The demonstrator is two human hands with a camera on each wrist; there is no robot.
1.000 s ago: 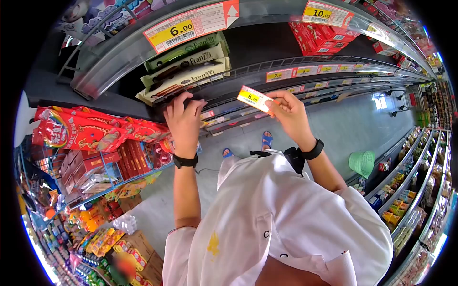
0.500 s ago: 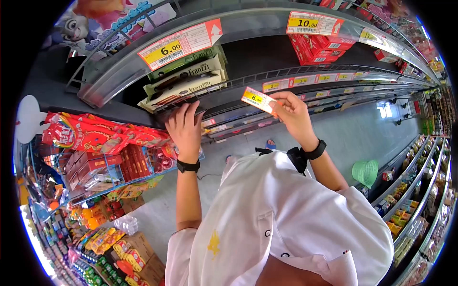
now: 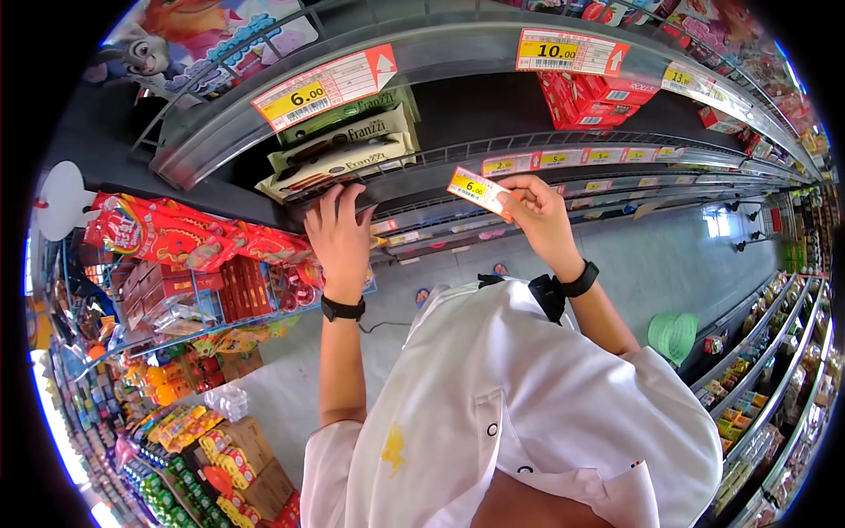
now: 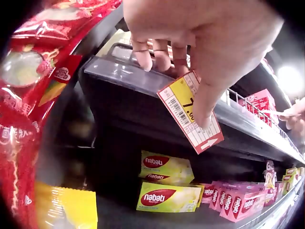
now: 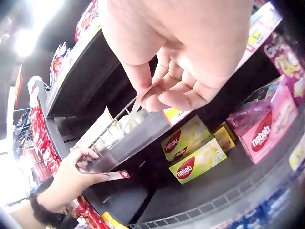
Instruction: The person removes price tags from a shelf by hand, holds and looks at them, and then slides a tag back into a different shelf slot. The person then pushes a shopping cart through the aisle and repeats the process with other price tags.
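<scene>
In the head view my right hand [image 3: 541,216] pinches a small price tag [image 3: 477,190] reading 6.00 between thumb and fingers, in front of the shelf. My left hand [image 3: 337,238] is at the shelf edge just below the Franzzi packs [image 3: 352,158]. From the left wrist, its fingers [image 4: 162,59] curl over the clear edge strip [image 4: 128,76], while the thumb lies on a yellow and white price tag [image 4: 179,112] with a red arrow. That tag slants down off the strip. The right wrist view shows it jutting out from the edge under the left thumb.
A larger 6.00 label [image 3: 304,95] sits on the shelf rail above. Red candy bags [image 3: 176,238] hang left, by a blue wire rack. Nabati boxes [image 4: 169,196] stand on the shelf below. A green basket [image 3: 672,338] is on the floor at right.
The head view has tilted, so the shelves sit lower in the picture. My left fingers have shifted slightly at the shelf edge. The right hand keeps holding its tag.
</scene>
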